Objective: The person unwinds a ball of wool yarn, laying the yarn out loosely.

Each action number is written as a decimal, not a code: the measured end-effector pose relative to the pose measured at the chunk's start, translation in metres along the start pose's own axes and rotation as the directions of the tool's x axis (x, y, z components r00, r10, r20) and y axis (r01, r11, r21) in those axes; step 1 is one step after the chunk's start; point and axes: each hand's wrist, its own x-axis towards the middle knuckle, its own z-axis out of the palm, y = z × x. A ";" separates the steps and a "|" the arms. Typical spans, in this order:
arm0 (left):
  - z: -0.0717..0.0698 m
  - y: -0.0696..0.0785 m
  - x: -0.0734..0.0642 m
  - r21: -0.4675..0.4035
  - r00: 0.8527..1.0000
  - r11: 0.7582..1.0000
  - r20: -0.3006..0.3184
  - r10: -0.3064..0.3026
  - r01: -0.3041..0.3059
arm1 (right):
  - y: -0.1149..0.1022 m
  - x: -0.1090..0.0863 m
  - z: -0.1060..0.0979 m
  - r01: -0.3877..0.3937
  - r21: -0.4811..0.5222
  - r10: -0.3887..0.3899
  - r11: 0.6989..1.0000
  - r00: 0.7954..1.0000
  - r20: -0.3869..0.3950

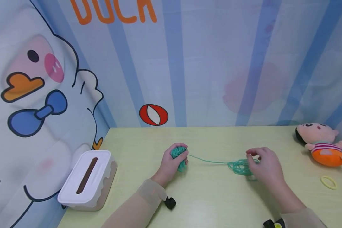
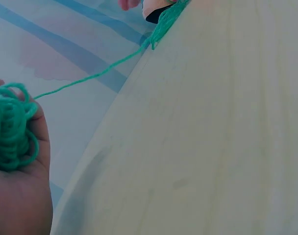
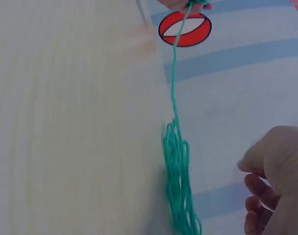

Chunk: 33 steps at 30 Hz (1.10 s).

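Leftward, slotted box [image 1: 94, 183], contents unseen; left hand [image 1: 169, 164] around green yarn [image 1: 178, 153], right hand [image 1: 265, 164] loose, slightly apart.

A wound green yarn bundle [image 1: 179, 155] trails one thin strand [image 3: 173, 81] to loose, elongated loops [image 1: 240, 167] nearer the right edge of the worktop [image 1: 213, 202].

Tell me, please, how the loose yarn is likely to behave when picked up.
Being thin and slackly looped, the loose yarn would probably droop floppily. It may tangle, since its turns overlap. Lifting it could also tug the ball, because a single strand joins the two.
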 end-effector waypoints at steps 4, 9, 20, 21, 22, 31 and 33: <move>0.000 0.000 0.000 -0.022 1.000 1.000 0.008 0.006 -0.006 | -0.035 0.001 0.018 0.150 0.112 -0.146 0.982 0.988 -0.043; 0.000 0.000 0.000 -0.038 1.000 0.999 0.016 0.006 -0.006 | -0.071 0.003 0.048 0.225 0.202 -0.253 0.953 0.960 0.122; 0.002 0.001 0.000 -0.012 0.998 0.999 0.041 0.038 -0.038 | -0.110 0.011 0.089 0.145 0.261 -0.222 0.954 0.930 0.294; 0.002 0.001 0.000 -0.011 0.998 0.999 0.047 0.042 -0.042 | -0.111 0.011 0.089 0.140 0.259 -0.214 0.956 0.935 0.283; 0.002 0.001 0.000 -0.010 0.997 0.999 0.051 0.050 -0.050 | -0.111 0.011 0.089 0.135 0.258 -0.206 0.957 0.940 0.271; 0.000 0.000 0.000 0.048 0.999 0.998 0.021 0.038 -0.039 | -0.100 0.013 0.068 0.133 0.278 -0.166 0.951 0.981 0.097; -0.001 -0.001 0.000 0.017 1.000 1.000 0.017 0.023 -0.023 | -0.095 0.014 0.062 0.157 0.287 -0.176 0.945 0.984 0.041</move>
